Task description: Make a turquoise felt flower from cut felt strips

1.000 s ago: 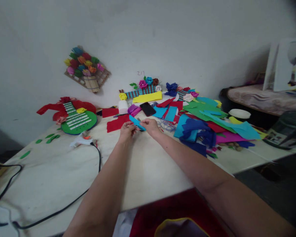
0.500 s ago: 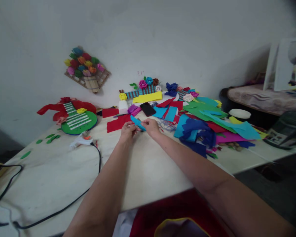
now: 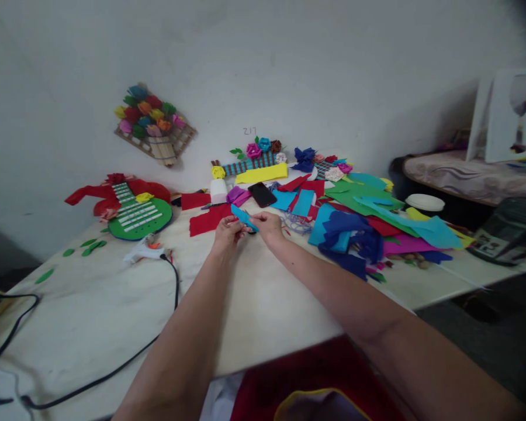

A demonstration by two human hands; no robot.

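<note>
A small light-blue felt strip (image 3: 242,215) is pinched between my two hands above the pale table (image 3: 263,298). My left hand (image 3: 226,230) grips its left part with closed fingers. My right hand (image 3: 268,224) is closed too, and something dark and metallic, which looks like scissors (image 3: 251,230), shows beside its fingers under the strip. Both hands hover just in front of a red felt piece (image 3: 207,220).
A heap of coloured felt sheets (image 3: 368,225) covers the table's right side. A black phone (image 3: 262,193), a white glue gun (image 3: 145,250) with a black cord (image 3: 114,365), a green-and-red guitar craft (image 3: 134,209) and paper-flower crafts (image 3: 256,155) lie around.
Both hands have stayed in nearly the same spot. The blue strip has shifted a little between the fingers.
</note>
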